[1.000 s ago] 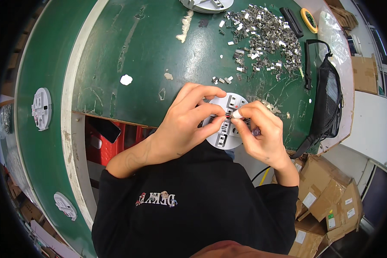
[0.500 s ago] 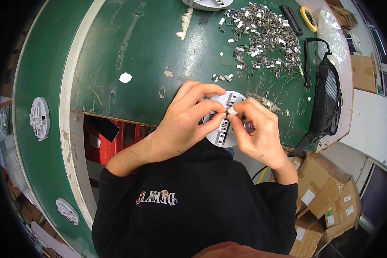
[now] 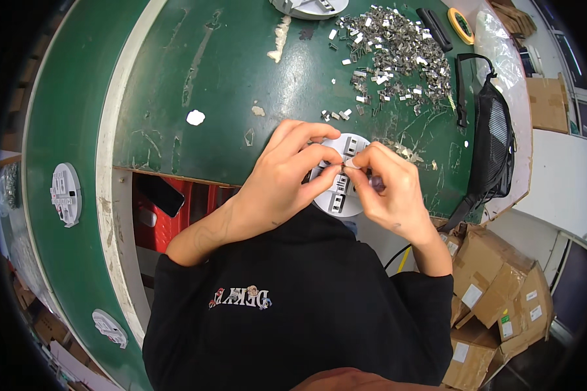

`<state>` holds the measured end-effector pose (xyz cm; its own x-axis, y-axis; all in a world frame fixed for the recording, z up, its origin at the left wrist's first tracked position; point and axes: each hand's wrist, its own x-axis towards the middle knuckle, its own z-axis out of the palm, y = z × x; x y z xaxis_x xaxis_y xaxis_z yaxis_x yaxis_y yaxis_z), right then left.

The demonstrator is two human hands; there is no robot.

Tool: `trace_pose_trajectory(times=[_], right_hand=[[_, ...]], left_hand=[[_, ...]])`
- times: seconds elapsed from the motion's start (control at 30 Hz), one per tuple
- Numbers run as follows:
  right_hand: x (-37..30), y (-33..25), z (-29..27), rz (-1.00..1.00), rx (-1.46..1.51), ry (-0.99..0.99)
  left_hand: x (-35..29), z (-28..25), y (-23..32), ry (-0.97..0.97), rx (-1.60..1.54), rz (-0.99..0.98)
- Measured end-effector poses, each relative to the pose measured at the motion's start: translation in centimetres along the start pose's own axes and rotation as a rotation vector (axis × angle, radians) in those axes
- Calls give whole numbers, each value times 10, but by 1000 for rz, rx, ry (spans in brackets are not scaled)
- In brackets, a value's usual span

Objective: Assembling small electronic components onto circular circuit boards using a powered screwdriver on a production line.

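Observation:
A round light-grey plastic disc (image 3: 351, 205) with black slotted parts along its middle lies under my hands at the near edge of the green bench. My left hand (image 3: 285, 171) reaches over its left side, thumb and forefinger pinched at the disc's centre. From the right, my right hand (image 3: 392, 192) pinches at the same spot. Something small and white (image 3: 351, 163) shows by the right fingertips. What lies between the fingertips is too small and covered to make out. A purplish, see-through piece (image 3: 377, 184) shows among the curled right fingers.
Beyond my hands lies a heap of small metal clips (image 3: 404, 58). A black mesh bag (image 3: 492, 143) lies at the right, a yellow tape roll (image 3: 461, 26) behind it. Another disc (image 3: 310, 6) sits at the far edge. Left, a green belt carries grey discs (image 3: 66, 194). Cartons (image 3: 496, 280) stand lower right.
My hands stay pinched together over the disc, with only slight finger movement. The discs on the left belt sit a little lower in the picture. The whole view has shifted slightly.

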<state>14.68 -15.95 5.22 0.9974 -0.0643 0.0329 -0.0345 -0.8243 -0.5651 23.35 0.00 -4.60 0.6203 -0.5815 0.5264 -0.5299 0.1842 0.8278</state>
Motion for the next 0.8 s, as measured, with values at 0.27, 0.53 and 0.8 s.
trace_pose_trajectory(times=[0.27,0.53,0.8], right_hand=[[4,-11,-4,-218,1156,292],[3,-8,24,-282,1063,312],[10,-8,34,-351,783,295]], left_hand=[[-4,2,14,-214,167,17],[-5,9,13,-212,254,50],[-8,7,11,-212,265,77]])
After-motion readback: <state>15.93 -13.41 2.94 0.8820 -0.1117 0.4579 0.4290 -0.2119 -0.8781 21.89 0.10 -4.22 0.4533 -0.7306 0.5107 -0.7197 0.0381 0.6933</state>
